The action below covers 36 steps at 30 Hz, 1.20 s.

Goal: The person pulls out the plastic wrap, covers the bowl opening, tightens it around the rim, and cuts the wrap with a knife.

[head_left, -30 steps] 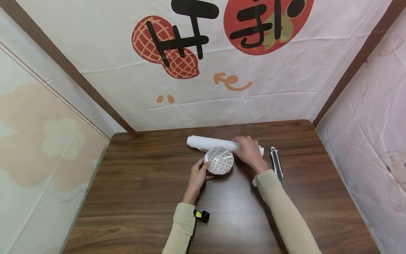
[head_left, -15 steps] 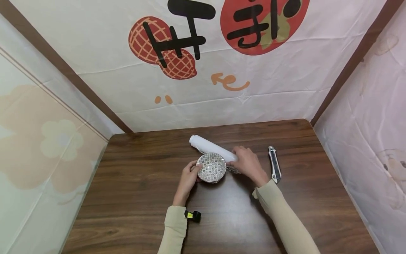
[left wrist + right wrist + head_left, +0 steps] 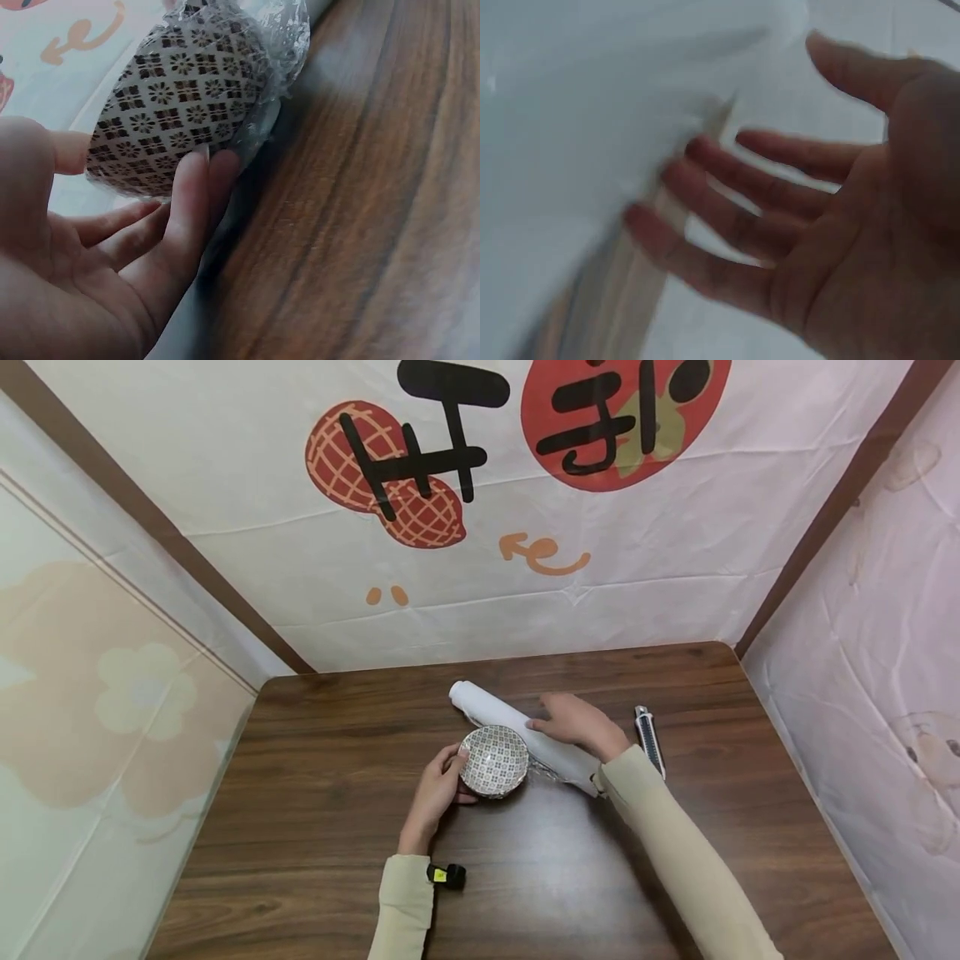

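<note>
A patterned bowl [image 3: 494, 761] is gripped at its left rim by my left hand [image 3: 437, 785], the thumb on the inner side and the fingers beneath. Its outside [image 3: 176, 105] shows a dark flower print in the left wrist view. Crinkled clear plastic film [image 3: 289, 45] clings around the bowl. Behind and right of the bowl, a white roll of cling film [image 3: 487, 708] lies slanted on the table. My right hand [image 3: 579, 723] hovers over the roll's middle, thumb apart from the fingers. The right wrist view shows the fingers [image 3: 727, 217] loosely spread, holding nothing.
A utility knife [image 3: 649, 739] lies on the wooden table [image 3: 315, 827], right of my right hand. A printed cloth [image 3: 637, 568] hangs behind the table's back edge, with more cloth along both sides. A black strap device [image 3: 447, 876] sits at my left cuff.
The bowl and my left hand have moved left and toward me. The roll has swung from nearly level to slanted, its right end nearer me. My right hand has let go of it.
</note>
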Motion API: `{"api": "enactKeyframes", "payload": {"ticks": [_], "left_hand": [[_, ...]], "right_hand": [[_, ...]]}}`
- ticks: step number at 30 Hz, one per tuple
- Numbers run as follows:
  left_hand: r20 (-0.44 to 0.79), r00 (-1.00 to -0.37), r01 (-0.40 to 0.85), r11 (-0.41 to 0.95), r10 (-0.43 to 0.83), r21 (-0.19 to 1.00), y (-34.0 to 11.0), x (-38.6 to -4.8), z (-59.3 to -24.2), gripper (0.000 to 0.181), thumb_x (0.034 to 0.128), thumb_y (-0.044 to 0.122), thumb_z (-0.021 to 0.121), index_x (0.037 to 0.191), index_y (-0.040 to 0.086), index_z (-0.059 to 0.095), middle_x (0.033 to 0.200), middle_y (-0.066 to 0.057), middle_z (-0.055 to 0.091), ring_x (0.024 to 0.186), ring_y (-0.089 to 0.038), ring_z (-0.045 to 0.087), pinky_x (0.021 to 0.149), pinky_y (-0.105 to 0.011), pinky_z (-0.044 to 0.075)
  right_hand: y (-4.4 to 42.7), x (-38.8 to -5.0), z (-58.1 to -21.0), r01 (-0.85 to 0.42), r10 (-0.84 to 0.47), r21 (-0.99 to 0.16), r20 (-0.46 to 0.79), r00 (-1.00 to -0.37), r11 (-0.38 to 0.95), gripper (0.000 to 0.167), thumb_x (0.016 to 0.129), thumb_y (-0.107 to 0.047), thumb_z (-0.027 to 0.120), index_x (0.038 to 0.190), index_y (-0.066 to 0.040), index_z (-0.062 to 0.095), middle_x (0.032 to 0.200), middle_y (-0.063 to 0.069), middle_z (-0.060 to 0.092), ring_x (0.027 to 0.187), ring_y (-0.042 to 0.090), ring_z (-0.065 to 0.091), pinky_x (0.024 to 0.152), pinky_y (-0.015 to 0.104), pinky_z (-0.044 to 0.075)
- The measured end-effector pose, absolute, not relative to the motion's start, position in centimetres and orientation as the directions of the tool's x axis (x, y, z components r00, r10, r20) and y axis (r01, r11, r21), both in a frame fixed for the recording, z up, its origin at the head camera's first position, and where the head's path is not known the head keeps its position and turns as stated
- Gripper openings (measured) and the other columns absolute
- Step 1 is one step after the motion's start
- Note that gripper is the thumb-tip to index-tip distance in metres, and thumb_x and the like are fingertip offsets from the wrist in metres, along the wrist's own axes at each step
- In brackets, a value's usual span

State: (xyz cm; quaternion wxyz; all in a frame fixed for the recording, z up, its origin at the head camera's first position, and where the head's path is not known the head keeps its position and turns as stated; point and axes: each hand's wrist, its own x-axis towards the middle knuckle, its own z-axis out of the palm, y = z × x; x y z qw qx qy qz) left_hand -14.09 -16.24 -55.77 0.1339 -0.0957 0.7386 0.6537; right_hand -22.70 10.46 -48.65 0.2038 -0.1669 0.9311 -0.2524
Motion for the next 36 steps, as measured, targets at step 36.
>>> {"api": "enactKeyframes", "payload": {"ticks": [36], "left_hand": [[-0.334, -0.926, -0.298, 0.206, 0.174, 0.932, -16.7, -15.7, -55.6, 0.048, 0.1108, 0.036, 0.053, 0.150, 0.008, 0.056, 0.108, -0.014, 0.071, 0.072, -0.014, 0.068, 0.065, -0.033, 0.062]], "right_hand": [[14.0, -24.7, -49.5, -0.007, -0.543, -0.678, -0.582, -0.606, 0.735, 0.052, 0.102, -0.028, 0.069, 0.137, 0.001, 0.045, 0.117, 0.021, 0.062, 0.088, 0.031, 0.075, 0.062, 0.043, 0.066]]}}
